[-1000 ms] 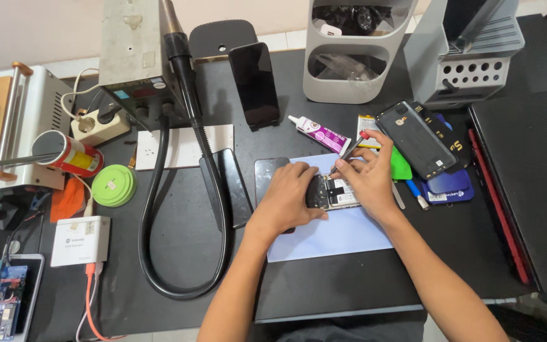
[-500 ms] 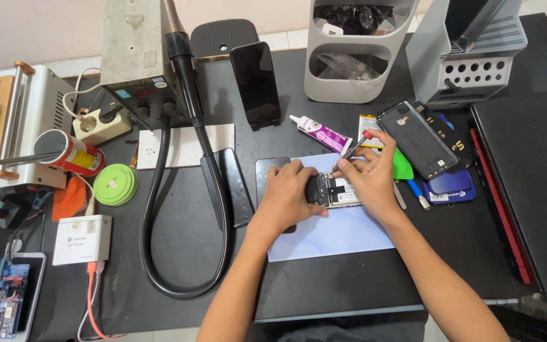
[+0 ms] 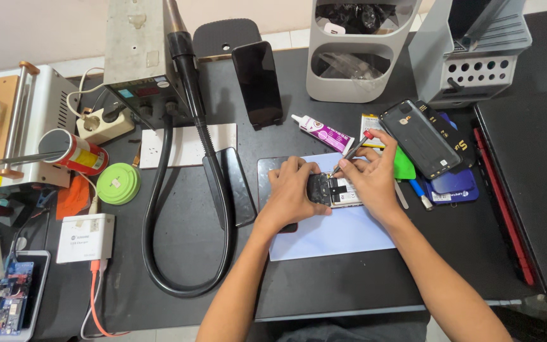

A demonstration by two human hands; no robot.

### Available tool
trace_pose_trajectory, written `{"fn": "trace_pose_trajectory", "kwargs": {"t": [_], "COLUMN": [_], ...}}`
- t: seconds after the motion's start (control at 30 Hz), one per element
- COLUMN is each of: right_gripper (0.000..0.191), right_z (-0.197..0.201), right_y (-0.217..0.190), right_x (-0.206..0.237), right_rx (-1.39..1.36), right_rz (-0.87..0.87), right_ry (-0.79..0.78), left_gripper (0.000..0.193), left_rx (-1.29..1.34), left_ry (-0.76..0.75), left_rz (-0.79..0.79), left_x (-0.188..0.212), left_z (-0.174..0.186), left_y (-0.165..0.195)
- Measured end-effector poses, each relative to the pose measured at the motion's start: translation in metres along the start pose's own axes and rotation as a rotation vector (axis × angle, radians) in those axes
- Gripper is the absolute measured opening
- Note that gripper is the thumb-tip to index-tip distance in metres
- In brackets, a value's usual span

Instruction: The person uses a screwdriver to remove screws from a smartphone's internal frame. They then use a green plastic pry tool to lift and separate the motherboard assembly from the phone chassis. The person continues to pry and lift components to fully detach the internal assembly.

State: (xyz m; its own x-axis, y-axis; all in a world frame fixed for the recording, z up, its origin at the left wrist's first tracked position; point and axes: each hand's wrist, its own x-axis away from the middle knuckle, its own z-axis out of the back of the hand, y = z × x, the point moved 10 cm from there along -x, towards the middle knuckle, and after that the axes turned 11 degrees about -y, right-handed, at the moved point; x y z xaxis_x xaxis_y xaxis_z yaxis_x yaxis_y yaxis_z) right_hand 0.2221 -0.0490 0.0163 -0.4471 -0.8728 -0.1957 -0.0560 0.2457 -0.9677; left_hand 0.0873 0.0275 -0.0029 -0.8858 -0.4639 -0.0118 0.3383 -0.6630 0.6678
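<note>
Black cluttered desk [image 3: 362,278], pale-blue mat [image 3: 330,231]. Left hand [image 3: 292,193] fingers closed on opened dark phone [image 3: 333,190]; right hand [image 3: 368,177] fingers pinching slim red-tipped screwdriver [image 3: 354,151].

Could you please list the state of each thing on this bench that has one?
Opened phone: back off, insides bared, held flat.
Dark phone back cover: detached, lying aside.
Black phone on stand: screen dark, propped upright.
Glue tube: capped, lying down.
Left hand: steadying phone.
Right hand: gripping thin tool.
</note>
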Motion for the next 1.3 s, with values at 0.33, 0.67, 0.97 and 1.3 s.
{"fn": "trace_pose_trajectory", "kwargs": {"t": [0.33, 0.67, 0.97, 1.3], "right_gripper": [0.072, 0.07, 0.07, 0.069], "right_z": [0.0, 0.001, -0.031, -0.039], "right_y": [0.0, -0.003, -0.015, -0.019], "right_x": [0.002, 0.003, 0.017, 0.02], "right_rx": [0.002, -0.074, 0.081, 0.191], "right_rz": [0.006, 0.038, 0.204, 0.255], "right_ry": [-0.004, -0.005, -0.135, -0.169], "left_gripper": [0.087, 0.089, 0.092, 0.095], "left_rx": [0.036, 0.024, 0.036, 0.034], "left_ry": [-0.038, -0.048, -0.03, -0.031], "left_rz": [0.023, 0.017, 0.017, 0.005], "left_x": [-0.002, -0.004, -0.004, -0.004], "left_z": [-0.006, -0.005, -0.006, -0.003], "left_y": [-0.005, -0.004, -0.004, -0.001]}}
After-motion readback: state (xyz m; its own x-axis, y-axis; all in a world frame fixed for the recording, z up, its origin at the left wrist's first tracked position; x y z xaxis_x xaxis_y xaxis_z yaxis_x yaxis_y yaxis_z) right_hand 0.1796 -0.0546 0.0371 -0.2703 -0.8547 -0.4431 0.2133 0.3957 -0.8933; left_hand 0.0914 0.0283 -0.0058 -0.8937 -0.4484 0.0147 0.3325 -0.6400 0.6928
